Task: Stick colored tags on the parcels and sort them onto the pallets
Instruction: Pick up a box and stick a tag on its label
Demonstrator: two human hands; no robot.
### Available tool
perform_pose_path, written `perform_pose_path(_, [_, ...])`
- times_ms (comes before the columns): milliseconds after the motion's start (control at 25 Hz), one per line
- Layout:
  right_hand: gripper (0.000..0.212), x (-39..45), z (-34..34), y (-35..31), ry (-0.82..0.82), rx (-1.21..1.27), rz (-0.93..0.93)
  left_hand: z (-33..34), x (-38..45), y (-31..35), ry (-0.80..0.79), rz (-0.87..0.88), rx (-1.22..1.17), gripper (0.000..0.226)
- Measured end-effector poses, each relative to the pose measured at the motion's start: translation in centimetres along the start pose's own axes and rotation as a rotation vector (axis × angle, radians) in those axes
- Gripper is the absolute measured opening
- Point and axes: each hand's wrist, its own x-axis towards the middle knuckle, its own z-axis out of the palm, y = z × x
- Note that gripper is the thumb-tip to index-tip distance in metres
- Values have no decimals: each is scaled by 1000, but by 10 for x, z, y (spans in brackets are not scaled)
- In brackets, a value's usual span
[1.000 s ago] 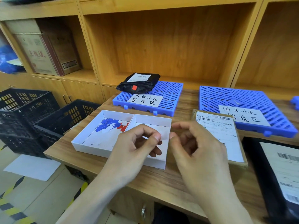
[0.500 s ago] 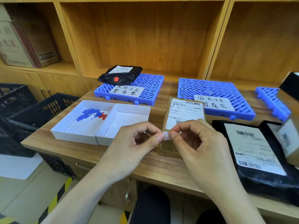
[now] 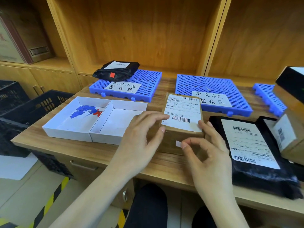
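Observation:
A brown cardboard parcel (image 3: pixel 170 149) with a white shipping label lies on the wooden desk in front of the middle blue pallet (image 3: pixel 213 84). My left hand (image 3: pixel 139 137) grips its left side, fingers on the label. My right hand (image 3: pixel 209 155) pinches a small white tag (image 3: pixel 178 143) against the parcel's near face. A black bag parcel (image 3: pixel 116 71) with a red tag sits on the left blue pallet (image 3: pixel 148 83). Blue and red tags (image 3: pixel 85 111) lie in the left half of a white tray (image 3: pixel 65 134).
A black bag parcel (image 3: pixel 263 178) with a label lies at the desk's right front, more boxes (image 3: pixel 292 137) beside it. A third blue pallet (image 3: pixel 269 97) is at the far right. Black crates (image 3: pixel 41 102) stand left of the desk. Wooden shelves rise behind.
Both hands held the small tag between them above the desk edge; now my left hand has gone to the brown parcel and my right hand has brought the tag to its near face.

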Motion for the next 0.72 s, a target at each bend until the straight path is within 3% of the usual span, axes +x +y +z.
perform_pose_path(240, [13,-1,10,12,81,0,-22,22,-1,-5,-172,54,53,51])
perform_pose_path(720, [8,-4,23,12,230,-60,-69,43,-2,-13,28,71,-43,29])
